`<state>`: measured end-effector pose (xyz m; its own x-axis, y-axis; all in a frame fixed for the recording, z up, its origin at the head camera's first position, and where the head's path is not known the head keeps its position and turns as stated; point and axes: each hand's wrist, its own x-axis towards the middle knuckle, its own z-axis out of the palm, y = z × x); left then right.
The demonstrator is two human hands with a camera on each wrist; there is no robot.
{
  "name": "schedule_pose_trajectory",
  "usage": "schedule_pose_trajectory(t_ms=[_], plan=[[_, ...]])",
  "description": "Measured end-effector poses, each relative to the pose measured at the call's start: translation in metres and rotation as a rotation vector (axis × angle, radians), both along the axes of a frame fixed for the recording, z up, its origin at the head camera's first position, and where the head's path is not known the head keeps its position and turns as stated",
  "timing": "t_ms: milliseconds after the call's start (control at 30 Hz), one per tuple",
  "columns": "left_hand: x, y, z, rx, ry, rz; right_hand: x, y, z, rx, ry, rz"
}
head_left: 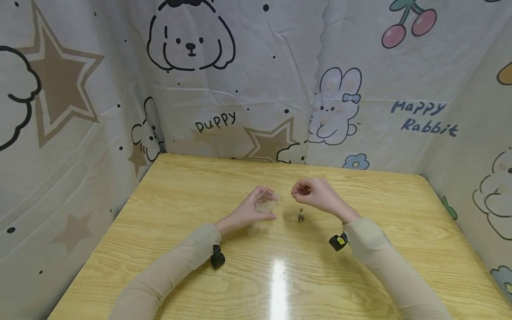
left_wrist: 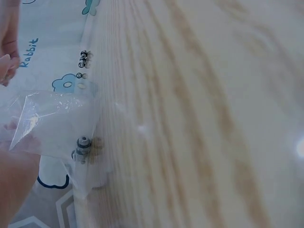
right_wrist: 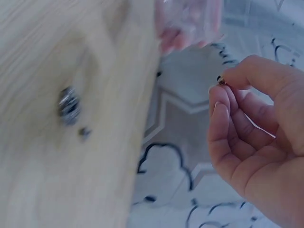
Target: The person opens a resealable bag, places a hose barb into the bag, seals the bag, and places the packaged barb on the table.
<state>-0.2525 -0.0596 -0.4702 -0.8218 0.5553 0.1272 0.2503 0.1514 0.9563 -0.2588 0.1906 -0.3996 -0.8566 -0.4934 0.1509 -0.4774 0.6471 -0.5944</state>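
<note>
Right fingers (right_wrist: pixel 247 76) pinch a small metal piece (right_wrist: pixel 222 81) at their tips — left fingers (head_left: pixel 267 217) grip a clear bag (left_wrist: pixel 61 118).

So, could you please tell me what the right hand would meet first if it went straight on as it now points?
The right hand would probably meet the clear plastic bag held by the left hand first, though depth is hard to judge.

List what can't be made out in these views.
Small part pinched by the right hand: right-wrist view, too small to identify.
Metal pieces on the table: right-wrist view, blurred; count unclear.
Parts in the plastic bag: left-wrist view, overlapping behind film; count unclear.
Left hand: left-wrist view, cut off by left edge.
</note>
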Motion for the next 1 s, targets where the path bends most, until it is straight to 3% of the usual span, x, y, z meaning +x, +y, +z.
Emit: schedule_pose_trajectory(t_ms=[233,600,767,1000], plan=[[-0.002,0.000,-0.002,-0.004,-0.007,-0.010,0.002,-0.027,0.016,-0.010,0.026,0.084],[0.000,-0.002,-0.001,-0.037,-0.052,0.021,0.002,-0.052,0.016,0.007,0.082,0.183],[0.000,-0.001,-0.002,-0.025,-0.048,0.008,0.001,-0.050,0.016,-0.019,0.063,0.179],[-0.001,0.000,-0.003,-0.009,-0.025,-0.001,-0.002,-0.032,0.015,-0.059,0.076,0.113]])
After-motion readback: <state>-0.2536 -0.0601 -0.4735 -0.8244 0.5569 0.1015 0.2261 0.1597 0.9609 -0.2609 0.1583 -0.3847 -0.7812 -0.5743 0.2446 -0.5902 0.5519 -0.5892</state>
